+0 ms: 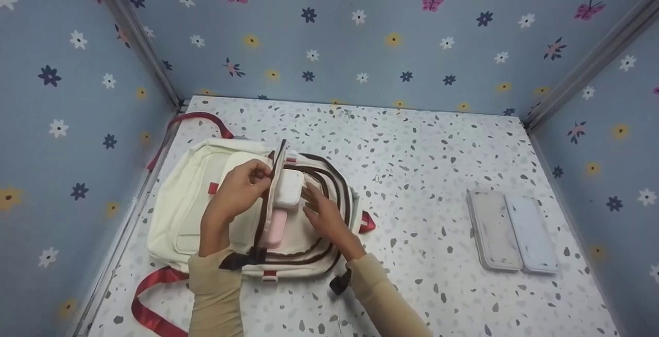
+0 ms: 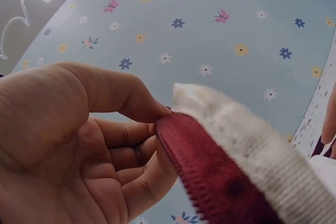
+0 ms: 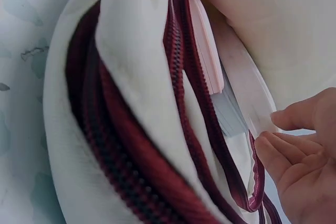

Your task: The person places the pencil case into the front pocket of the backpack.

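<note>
A cream backpack point(image 1: 170, 208) with dark red zips lies on the speckled table, its front pocket unzipped. My left hand point(image 1: 234, 198) pinches the zipped edge of the pocket flap point(image 2: 220, 166) between thumb and fingers and holds it raised. Inside the pocket sits a white rounded case point(image 1: 289, 189), with a pink flat item point(image 1: 277, 228) beside it. My right hand point(image 1: 327, 218) is at the case's right side, its fingers fairly straight and the fingertips at its edge. From the right wrist, pink and grey layered edges point(image 3: 228, 111) show next to the white case.
Two flat rectangular boxes, one greyish point(image 1: 495, 230) and one pale blue point(image 1: 533, 234), lie side by side at the table's right. Red straps point(image 1: 154, 296) trail off the backpack's left side. Flower-patterned walls point(image 1: 350, 33) enclose the table.
</note>
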The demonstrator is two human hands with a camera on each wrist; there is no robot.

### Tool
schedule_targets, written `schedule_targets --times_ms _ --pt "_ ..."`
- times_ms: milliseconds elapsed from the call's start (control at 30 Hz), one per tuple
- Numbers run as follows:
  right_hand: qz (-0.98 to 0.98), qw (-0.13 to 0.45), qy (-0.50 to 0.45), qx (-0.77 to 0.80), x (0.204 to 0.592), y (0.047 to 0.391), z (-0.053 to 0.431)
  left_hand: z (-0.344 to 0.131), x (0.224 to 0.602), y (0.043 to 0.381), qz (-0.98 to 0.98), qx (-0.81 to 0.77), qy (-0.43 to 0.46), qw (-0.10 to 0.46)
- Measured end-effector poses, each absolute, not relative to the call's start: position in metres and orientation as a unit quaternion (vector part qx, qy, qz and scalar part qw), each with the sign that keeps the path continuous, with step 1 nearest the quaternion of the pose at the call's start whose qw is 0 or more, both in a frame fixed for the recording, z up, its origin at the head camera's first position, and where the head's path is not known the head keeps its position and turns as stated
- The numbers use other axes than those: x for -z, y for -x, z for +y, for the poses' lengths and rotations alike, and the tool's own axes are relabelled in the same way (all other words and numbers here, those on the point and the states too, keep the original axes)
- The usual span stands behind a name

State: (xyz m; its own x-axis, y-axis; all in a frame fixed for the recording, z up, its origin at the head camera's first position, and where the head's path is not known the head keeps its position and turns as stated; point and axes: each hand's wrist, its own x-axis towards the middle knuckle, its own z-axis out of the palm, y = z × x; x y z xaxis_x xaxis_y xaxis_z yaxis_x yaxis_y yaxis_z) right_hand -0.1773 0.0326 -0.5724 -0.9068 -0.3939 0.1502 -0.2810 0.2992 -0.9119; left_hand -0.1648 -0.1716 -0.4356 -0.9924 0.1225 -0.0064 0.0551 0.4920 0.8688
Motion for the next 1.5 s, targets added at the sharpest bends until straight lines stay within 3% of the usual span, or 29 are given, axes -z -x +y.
schedule_targets --times_ms 467,1500 --pt "0.837 -0.021 0.226 0.498 0.571 0.175 0.024 -0.168 0.434 0.166 0.87 -0.486 -0.077 0.034" --pt "0.854 -0.022 0.237 0.463 0.567 0.174 0.013 -0.168 0.435 0.167 0.868 -0.491 -0.075 0.033"
